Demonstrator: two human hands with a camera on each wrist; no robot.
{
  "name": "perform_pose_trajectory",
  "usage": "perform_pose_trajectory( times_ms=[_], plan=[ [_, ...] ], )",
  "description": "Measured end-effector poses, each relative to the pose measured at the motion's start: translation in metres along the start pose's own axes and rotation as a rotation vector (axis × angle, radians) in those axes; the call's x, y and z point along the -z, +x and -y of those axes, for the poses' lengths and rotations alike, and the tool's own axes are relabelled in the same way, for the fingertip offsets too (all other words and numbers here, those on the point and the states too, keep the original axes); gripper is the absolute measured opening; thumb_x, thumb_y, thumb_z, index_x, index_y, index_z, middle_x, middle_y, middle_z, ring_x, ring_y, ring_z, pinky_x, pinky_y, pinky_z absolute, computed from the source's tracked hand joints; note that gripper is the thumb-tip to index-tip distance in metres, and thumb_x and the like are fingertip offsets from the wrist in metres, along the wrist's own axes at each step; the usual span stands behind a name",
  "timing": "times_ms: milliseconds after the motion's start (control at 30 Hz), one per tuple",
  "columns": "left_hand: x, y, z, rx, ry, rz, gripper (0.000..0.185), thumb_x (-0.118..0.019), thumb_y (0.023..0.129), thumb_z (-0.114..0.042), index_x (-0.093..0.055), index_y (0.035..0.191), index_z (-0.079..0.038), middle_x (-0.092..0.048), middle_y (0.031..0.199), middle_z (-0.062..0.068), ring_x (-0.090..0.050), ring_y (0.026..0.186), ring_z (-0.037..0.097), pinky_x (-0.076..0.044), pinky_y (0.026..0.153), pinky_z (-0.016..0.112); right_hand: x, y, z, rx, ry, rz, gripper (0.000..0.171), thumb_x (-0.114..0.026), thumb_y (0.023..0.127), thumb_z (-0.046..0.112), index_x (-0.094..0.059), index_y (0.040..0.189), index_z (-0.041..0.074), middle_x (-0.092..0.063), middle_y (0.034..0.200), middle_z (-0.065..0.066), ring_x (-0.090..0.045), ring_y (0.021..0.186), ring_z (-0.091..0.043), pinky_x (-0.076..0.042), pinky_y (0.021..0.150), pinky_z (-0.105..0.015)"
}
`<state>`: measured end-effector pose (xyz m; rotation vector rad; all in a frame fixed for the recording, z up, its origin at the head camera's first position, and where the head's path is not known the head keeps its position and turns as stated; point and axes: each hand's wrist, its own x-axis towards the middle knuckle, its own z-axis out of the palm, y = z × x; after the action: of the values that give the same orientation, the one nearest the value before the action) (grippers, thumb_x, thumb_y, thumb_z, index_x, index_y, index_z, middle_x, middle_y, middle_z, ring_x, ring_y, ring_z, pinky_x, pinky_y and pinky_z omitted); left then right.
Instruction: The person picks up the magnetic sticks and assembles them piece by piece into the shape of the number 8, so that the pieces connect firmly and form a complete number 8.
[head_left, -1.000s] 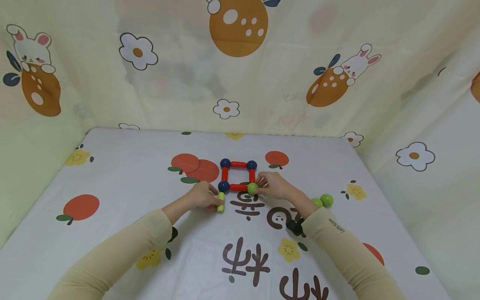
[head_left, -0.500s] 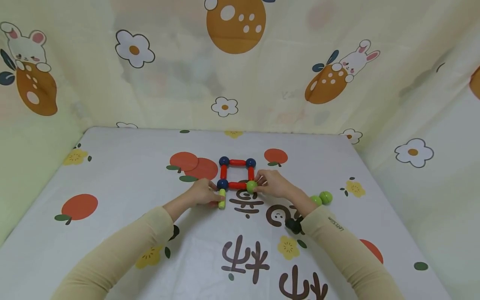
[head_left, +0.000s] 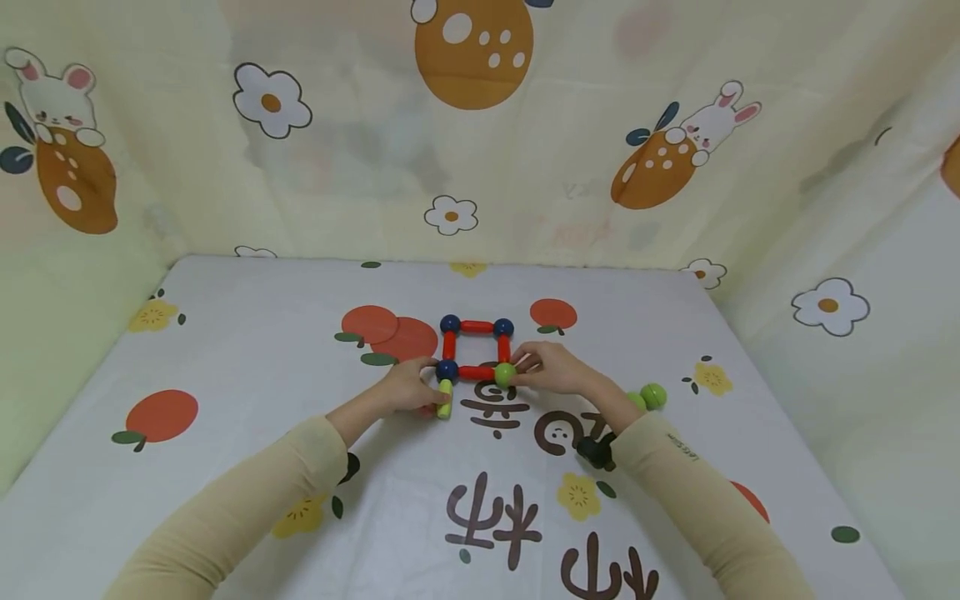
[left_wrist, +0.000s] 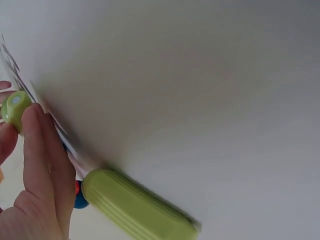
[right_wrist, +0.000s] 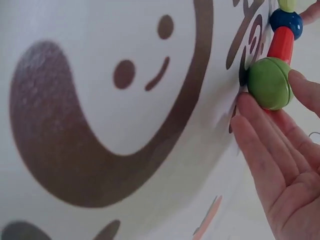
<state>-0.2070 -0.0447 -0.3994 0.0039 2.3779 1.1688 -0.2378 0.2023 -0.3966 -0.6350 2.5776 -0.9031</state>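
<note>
A square of red rods (head_left: 476,372) and navy balls (head_left: 447,370) lies flat on the printed sheet (head_left: 225,350). A green ball (head_left: 504,374) forms its near right corner. My right hand (head_left: 551,369) pinches this green ball (right_wrist: 269,82); in the right wrist view its fingers (right_wrist: 270,140) lie under the ball, with a red rod (right_wrist: 281,42) and a navy ball (right_wrist: 286,21) beyond. My left hand (head_left: 408,387) holds a yellow-green rod (head_left: 445,398) just below the near left navy ball. The left wrist view shows the ribbed rod (left_wrist: 137,207) beside my fingers (left_wrist: 42,165).
Two loose green balls (head_left: 647,397) lie touching on the sheet to the right of my right forearm. Cloth walls printed with rabbits and flowers (head_left: 480,125) close in the back and both sides. Both sleeves reach in from the near edge.
My left hand has brought the yellow-green rod a little closer to the near left navy ball. My right hand has stayed on the green ball.
</note>
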Motion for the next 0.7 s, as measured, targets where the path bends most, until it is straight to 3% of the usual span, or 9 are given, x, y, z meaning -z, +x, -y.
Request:
perform_pose_trajectory(
  times_ms=[167, 433, 700],
  plan=[
    [-0.001, 0.001, 0.001, -0.013, -0.010, -0.003, 0.068, -0.072, 0.079, -0.014, -0.038, 0.137, -0.004, -0.058, 0.094, 0.015, -0.060, 0.061, 0.017, -0.051, 0.059, 0.024, 0.007, -0.005, 0.001, 0.017, 0.008, 0.014, 0.029, -0.067, 0.083, 0.014, -0.059, 0.106, -0.002, -0.064, 0.102, -0.015, -0.061, 0.096, -0.027, -0.049, 0.081, -0.035],
    [-0.002, -0.001, -0.002, -0.067, 0.090, 0.006, 0.067, -0.069, 0.081, -0.015, -0.035, 0.138, -0.005, -0.057, 0.080, 0.011, -0.058, 0.059, 0.019, -0.050, 0.057, 0.025, 0.024, -0.020, 0.000, 0.104, 0.018, -0.045, 0.031, -0.068, 0.081, 0.007, -0.057, 0.107, -0.007, -0.062, 0.103, -0.022, -0.064, 0.089, -0.028, -0.049, 0.080, -0.038],
    [0.001, 0.004, -0.002, -0.146, 0.146, -0.036, 0.065, -0.065, 0.083, -0.013, -0.032, 0.137, 0.000, -0.057, 0.081, 0.010, -0.056, 0.061, 0.019, -0.046, 0.056, 0.024, 0.041, -0.045, -0.014, 0.049, -0.040, -0.098, 0.030, -0.069, 0.081, 0.008, -0.058, 0.105, -0.007, -0.062, 0.103, -0.022, -0.063, 0.089, -0.029, -0.050, 0.078, -0.038]
  ],
)
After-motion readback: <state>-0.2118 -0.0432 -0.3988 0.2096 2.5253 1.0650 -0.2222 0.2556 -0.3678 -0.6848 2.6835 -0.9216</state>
